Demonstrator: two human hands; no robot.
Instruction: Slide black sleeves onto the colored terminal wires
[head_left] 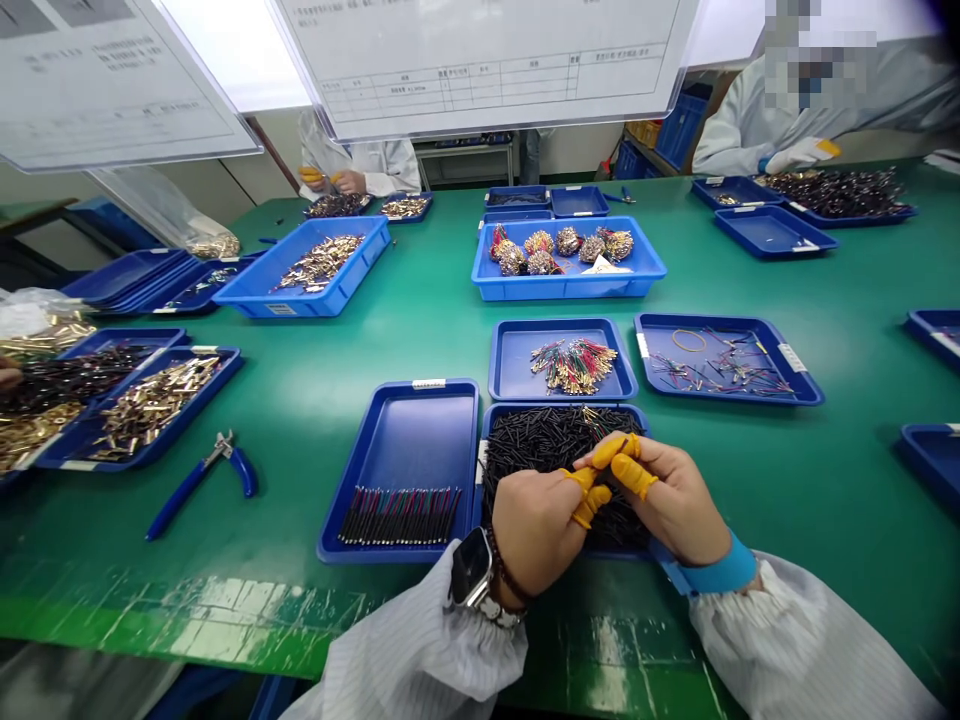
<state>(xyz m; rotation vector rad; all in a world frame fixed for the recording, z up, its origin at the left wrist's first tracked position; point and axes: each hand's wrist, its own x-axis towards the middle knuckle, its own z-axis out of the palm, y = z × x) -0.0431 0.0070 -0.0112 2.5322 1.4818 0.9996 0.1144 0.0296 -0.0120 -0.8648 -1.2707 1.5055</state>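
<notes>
Bringing left hand (pixel 536 520) and right hand (pixel 679 500) together over the tray (pixel 616 553), fingers bunched closely; cannot tell what, if anything, in grip. Inside the tray, black tubes (pixel 536 435): probably light, smooth; best pinched mid-length.

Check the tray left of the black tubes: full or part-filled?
Part-filled: a row of black-sleeved pieces lies in the near part of the tray, and its floor shows beyond them.

A wide, glossy green table (pixel 750 480) is scuffed in front. A grey bench (pixel 465 152) stands beyond. White light (pixel 225 55) glows above.
</notes>
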